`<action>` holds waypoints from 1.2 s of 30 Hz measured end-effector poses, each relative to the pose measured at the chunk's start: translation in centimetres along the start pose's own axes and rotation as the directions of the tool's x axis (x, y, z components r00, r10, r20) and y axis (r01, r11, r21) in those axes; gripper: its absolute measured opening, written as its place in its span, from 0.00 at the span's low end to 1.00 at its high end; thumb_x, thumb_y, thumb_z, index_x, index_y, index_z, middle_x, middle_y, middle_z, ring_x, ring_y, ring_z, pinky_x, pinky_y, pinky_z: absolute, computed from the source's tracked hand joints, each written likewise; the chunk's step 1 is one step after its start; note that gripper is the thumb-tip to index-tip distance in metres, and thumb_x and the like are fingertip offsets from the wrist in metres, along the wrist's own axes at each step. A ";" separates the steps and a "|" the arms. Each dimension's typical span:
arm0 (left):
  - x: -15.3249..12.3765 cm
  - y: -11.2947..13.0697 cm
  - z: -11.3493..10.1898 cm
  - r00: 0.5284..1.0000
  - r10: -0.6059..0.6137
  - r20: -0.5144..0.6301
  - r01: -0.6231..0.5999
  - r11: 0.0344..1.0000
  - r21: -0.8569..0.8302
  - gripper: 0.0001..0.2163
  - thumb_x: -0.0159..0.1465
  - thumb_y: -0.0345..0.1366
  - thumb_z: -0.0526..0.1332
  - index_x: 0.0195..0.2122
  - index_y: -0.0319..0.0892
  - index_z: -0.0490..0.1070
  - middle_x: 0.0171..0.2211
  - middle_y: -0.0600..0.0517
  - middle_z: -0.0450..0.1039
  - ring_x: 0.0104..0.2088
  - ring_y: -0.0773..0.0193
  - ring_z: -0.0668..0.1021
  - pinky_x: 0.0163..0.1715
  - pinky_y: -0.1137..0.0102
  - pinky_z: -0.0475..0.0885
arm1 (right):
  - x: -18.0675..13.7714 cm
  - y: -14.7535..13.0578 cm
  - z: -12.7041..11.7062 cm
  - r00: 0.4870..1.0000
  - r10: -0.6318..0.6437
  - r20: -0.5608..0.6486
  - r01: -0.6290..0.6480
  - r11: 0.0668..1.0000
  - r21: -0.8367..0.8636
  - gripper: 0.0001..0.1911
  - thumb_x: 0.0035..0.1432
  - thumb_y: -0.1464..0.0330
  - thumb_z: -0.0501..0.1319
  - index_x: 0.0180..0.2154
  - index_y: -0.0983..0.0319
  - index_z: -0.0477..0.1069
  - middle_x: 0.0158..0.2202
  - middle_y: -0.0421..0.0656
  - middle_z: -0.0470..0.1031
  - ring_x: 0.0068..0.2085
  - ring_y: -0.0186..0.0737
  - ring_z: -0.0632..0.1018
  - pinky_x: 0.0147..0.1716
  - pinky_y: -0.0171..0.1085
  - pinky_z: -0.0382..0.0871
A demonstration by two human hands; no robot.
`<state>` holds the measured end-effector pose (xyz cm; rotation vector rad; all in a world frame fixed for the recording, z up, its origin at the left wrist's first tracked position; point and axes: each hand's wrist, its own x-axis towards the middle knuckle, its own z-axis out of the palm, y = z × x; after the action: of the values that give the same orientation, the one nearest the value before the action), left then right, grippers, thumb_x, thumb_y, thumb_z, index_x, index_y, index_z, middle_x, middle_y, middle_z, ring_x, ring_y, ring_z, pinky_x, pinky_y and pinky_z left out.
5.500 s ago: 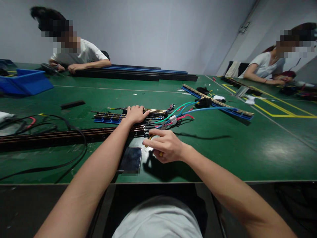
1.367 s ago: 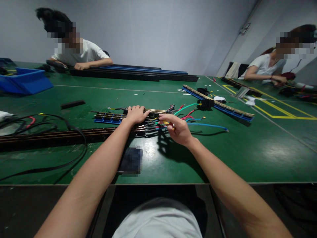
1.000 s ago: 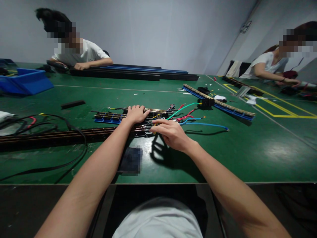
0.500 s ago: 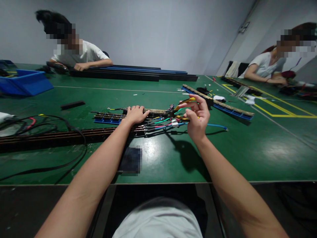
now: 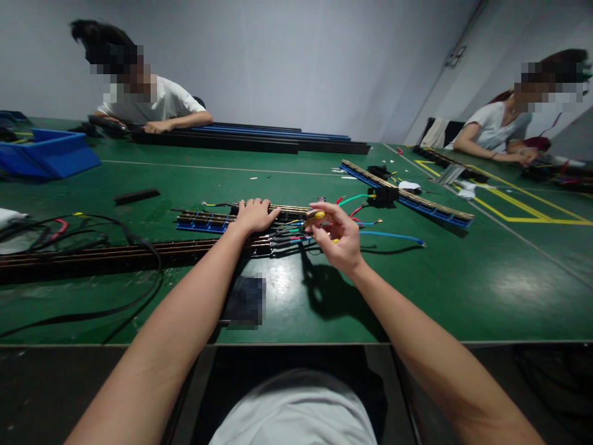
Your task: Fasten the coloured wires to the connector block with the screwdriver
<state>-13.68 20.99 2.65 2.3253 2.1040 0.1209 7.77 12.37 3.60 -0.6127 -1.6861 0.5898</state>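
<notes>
My left hand lies flat, fingers spread, on a dark rail with brass-coloured strips. Yellow-and-black handled pliers are in my right hand, whose fingers curl round the handles; the jaws are too small to make out beside the wires. Several coloured wires run out from the end of a long dark rail below them. One blue wire reaches past my right hand. Left of my left hand a blue-based strip rests on the table.
A dark flat object lies near the front edge. Looped black cable is on the left, behind it a blue bin. Another blue-based rail lies right of centre. Two people work across the table, beside long black bars.
My right hand has moved left and slightly down with the pliers, nearer the wire ends, and its fingers have drawn closer together. My left hand stays on the rail.
</notes>
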 end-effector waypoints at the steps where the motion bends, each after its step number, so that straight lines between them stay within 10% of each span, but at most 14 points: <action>1: 0.0 0.0 0.0 1.000 -0.001 0.001 0.001 1.000 0.003 0.29 0.72 0.54 0.43 0.60 0.39 0.69 0.60 0.36 0.69 0.61 0.44 0.69 0.61 0.48 0.58 | -0.2 -0.3 0.2 0.997 -0.050 0.055 0.053 0.997 -0.062 0.17 0.57 0.73 0.60 0.49 0.59 0.71 0.37 0.42 0.77 0.33 0.36 0.78 0.28 0.33 0.73; 7: -0.1 0.1 -0.1 1.000 -0.008 0.001 0.008 1.000 0.008 0.29 0.72 0.54 0.42 0.59 0.39 0.69 0.60 0.36 0.69 0.61 0.44 0.69 0.62 0.48 0.57 | -1.0 -0.9 1.2 0.815 -0.431 0.387 0.533 0.820 -0.209 0.21 0.54 0.79 0.58 0.49 0.60 0.71 0.34 0.44 0.79 0.46 0.44 0.77 0.43 0.40 0.78; 12: -0.1 0.2 -0.1 1.000 -0.001 0.001 0.001 1.000 0.004 0.29 0.72 0.54 0.42 0.59 0.38 0.69 0.60 0.36 0.69 0.61 0.43 0.69 0.62 0.47 0.56 | -1.3 -0.7 1.7 0.717 -0.488 0.498 0.655 0.716 -0.241 0.20 0.55 0.80 0.57 0.49 0.59 0.69 0.33 0.41 0.81 0.45 0.44 0.79 0.42 0.41 0.78; 18: 0.1 0.2 0.0 1.000 -0.008 0.003 0.008 1.000 0.008 0.28 0.72 0.54 0.43 0.59 0.39 0.69 0.61 0.37 0.69 0.62 0.44 0.69 0.62 0.48 0.57 | -0.8 -0.8 0.7 0.806 -0.431 0.407 0.560 0.778 -0.285 0.21 0.58 0.70 0.63 0.53 0.65 0.66 0.50 0.57 0.77 0.54 0.49 0.78 0.51 0.48 0.77; 27: -0.1 0.3 -0.3 1.000 -0.008 0.015 0.009 1.000 -0.002 0.28 0.72 0.54 0.43 0.59 0.39 0.69 0.61 0.37 0.68 0.62 0.44 0.68 0.62 0.48 0.56 | -0.4 -0.3 0.3 0.776 -0.408 0.482 0.553 0.807 -0.207 0.37 0.59 0.67 0.65 0.65 0.62 0.54 0.49 0.52 0.77 0.59 0.49 0.74 0.56 0.48 0.76; 36: -0.1 0.1 -0.1 1.000 -0.005 0.005 0.005 1.000 -0.016 0.29 0.72 0.55 0.43 0.59 0.41 0.69 0.61 0.38 0.69 0.62 0.44 0.68 0.62 0.49 0.56 | 0.1 -0.5 -1.2 0.955 -0.280 0.101 0.297 0.919 -0.259 0.34 0.54 0.74 0.62 0.62 0.58 0.56 0.43 0.46 0.80 0.54 0.48 0.79 0.58 0.51 0.72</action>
<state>-13.64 20.90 2.71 2.3097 2.0984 0.1316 8.91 12.17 4.19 -0.5274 -1.8904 0.1666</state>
